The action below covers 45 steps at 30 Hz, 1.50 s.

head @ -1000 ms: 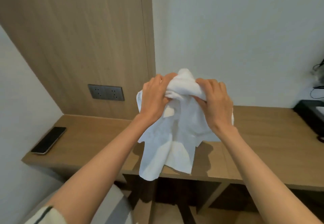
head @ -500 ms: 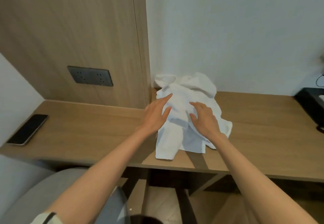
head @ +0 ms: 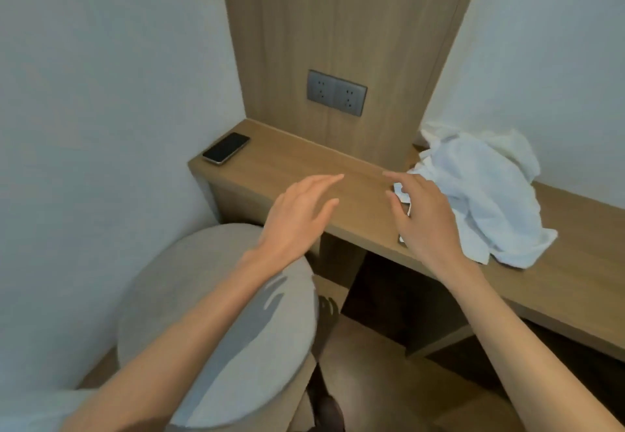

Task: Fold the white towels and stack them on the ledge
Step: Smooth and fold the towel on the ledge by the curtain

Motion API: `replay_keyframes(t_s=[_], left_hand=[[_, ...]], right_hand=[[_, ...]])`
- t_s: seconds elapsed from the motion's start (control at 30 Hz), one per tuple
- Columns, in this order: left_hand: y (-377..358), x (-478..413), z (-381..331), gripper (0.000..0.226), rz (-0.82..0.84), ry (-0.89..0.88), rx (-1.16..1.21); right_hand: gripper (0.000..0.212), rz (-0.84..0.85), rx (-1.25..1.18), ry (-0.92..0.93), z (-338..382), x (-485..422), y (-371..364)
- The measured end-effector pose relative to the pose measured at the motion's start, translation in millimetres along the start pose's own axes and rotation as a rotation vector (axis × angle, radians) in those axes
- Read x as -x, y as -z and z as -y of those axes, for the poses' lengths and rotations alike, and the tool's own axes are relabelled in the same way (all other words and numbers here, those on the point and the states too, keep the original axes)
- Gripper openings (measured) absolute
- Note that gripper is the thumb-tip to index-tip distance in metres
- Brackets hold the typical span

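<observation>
A crumpled white towel (head: 483, 195) lies in a loose heap on the wooden ledge (head: 287, 161), against the wall to the right of the wood panel. My left hand (head: 301, 208) hovers over the ledge's front edge with fingers straight, holding nothing. To its right, my right hand (head: 422, 218) is spread with relaxed fingers just left of the towel, at the towel's edge. A small flat object (head: 402, 196) shows under its fingers, mostly hidden. Neither hand holds the towel.
A black phone (head: 226, 147) lies at the ledge's far left corner. A grey socket plate (head: 336, 93) sits in the upright wood panel (head: 338, 26). A round grey stool (head: 216, 296) stands below my left arm. The walls close in on the left.
Both hands put the towel down on the ledge and let go of it. They then moved left, and the view swung left and down toward the stool.
</observation>
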<state>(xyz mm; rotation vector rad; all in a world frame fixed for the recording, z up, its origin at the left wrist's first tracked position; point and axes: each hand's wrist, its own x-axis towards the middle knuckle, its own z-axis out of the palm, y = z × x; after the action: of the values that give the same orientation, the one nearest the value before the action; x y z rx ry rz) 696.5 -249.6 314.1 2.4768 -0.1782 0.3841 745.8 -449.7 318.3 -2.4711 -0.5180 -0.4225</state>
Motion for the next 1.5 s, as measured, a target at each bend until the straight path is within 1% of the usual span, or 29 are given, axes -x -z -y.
replay_keyframes(t_s=[0.17, 0.27, 0.4, 0.53, 0.7, 0.83, 0.97, 1.03, 1.17, 1.27, 1.33, 1.5], left_hand=[[62.2, 137.0, 48.5, 0.041, -0.062, 0.115, -0.076], [96.6, 217.1, 73.1, 0.041, -0.078, 0.213, -0.104], [134.3, 311.5, 94.2, 0.041, -0.108, 0.390, -0.121], [161.1, 395.9, 108.3, 0.042, -0.141, 0.570, -0.152], [170.5, 501.9, 117.6, 0.042, -0.232, 0.859, -0.152], [163.9, 578.8, 114.8, 0.046, -0.290, 1.077, -0.166], [152.4, 645.5, 111.4, 0.050, -0.371, 1.216, -0.135], [145.5, 675.9, 115.6, 0.053, -0.383, 1.275, -0.127], [127.9, 729.9, 139.9, 0.059, -0.332, 1.383, -0.102], [109.9, 764.2, 173.6, 0.066, -0.266, 1.439, -0.050], [97.3, 783.2, 201.6, 0.073, -0.225, 1.442, -0.041], [67.0, 811.6, 273.3, 0.094, -0.096, 1.456, -0.068]], right_hand=[[0.029, 0.119, -0.066, 0.139, 98.4, 72.8, -41.3], [0.029, 0.178, -0.125, 0.202, 155.9, 118.2, -69.2], [0.030, 0.292, -0.176, 0.274, 220.7, 166.1, -103.1], [0.029, 0.455, -0.232, 0.388, 274.2, 211.2, -134.8], [0.028, 0.672, -0.252, 0.541, 324.9, 266.4, -179.7], [0.029, 0.810, -0.284, 0.631, 351.4, 310.5, -213.7], [0.042, 0.976, -0.245, 0.727, 373.4, 358.1, -247.2], [0.048, 1.060, -0.193, 0.756, 385.0, 382.6, -263.1], [0.060, 1.245, -0.087, 0.761, 404.0, 433.0, -298.5], [0.074, 1.342, -0.030, 0.690, 414.6, 471.0, -334.6], [0.082, 1.362, 0.015, 0.622, 420.3, 493.2, -362.8], [0.101, 1.342, 0.131, 0.475, 422.9, 529.5, -429.6]])
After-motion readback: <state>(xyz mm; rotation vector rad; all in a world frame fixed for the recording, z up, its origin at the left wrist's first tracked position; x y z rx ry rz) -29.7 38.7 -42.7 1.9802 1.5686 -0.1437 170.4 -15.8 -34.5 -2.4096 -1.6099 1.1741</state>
